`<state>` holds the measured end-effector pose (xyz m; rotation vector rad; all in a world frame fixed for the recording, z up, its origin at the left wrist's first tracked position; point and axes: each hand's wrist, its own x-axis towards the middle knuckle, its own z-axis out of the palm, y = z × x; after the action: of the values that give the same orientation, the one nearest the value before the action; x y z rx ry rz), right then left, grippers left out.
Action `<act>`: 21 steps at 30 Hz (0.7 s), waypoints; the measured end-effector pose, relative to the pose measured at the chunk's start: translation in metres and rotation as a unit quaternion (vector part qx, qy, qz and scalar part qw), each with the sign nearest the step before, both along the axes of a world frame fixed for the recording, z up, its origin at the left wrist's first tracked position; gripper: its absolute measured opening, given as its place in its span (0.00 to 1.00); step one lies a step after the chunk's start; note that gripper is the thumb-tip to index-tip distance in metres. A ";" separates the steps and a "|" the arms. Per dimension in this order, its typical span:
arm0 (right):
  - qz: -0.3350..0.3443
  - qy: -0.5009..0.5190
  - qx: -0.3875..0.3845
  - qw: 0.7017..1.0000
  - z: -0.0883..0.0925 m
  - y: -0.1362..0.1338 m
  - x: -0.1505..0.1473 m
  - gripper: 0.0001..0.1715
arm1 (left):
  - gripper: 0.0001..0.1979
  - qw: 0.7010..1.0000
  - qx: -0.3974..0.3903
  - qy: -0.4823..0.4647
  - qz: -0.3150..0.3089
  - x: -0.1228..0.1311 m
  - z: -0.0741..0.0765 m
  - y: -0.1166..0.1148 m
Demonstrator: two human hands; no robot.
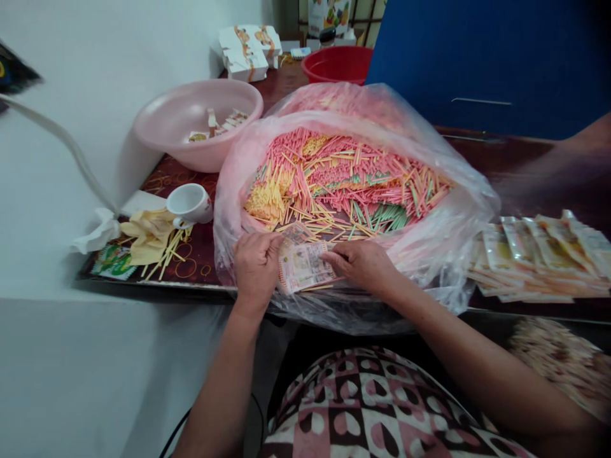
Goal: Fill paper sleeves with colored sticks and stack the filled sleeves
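Note:
A small printed packet lies between my two hands at the near side of a large clear plastic bag. My left hand is closed on the packet's left edge. On its right edge, the thumb and fingers of my right hand pinch it. Thin pink, yellow and green sticks fill the opened bag just beyond my hands. Some loose yellow sticks lie right behind the packet. What my left fingers press against is partly hidden.
Left stand a white cup, yellow gloves and a pink basin holding some packets. Filled packets lie in rows at right. Farther back are a red basin, white boxes and a blue panel. Another person's blurred arm reaches in.

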<state>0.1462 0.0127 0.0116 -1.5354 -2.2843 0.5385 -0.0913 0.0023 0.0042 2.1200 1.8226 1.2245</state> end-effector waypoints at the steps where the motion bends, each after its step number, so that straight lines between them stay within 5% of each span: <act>1: -0.003 0.034 0.004 0.999 0.006 0.001 0.004 0.32 | 0.16 1.000 0.000 0.011 0.001 0.000 0.004 -0.001; 8: 0.034 0.349 -0.085 0.932 0.028 0.006 -0.006 0.24 | 0.15 0.990 -0.080 0.017 -0.117 0.019 0.023 -0.014; 12: 0.026 0.345 -0.113 0.931 0.015 0.002 -0.014 0.19 | 0.11 0.982 -0.131 -0.043 -0.130 0.025 0.016 -0.020; 21: 0.009 0.203 0.062 0.977 0.001 0.001 -0.019 0.33 | 0.13 0.949 -0.197 -0.166 -0.184 0.023 0.017 -0.020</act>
<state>0.1269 0.0141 0.0124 -1.2161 -1.9776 0.6352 -0.0685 -0.0179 0.0214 1.7924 1.3197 0.9567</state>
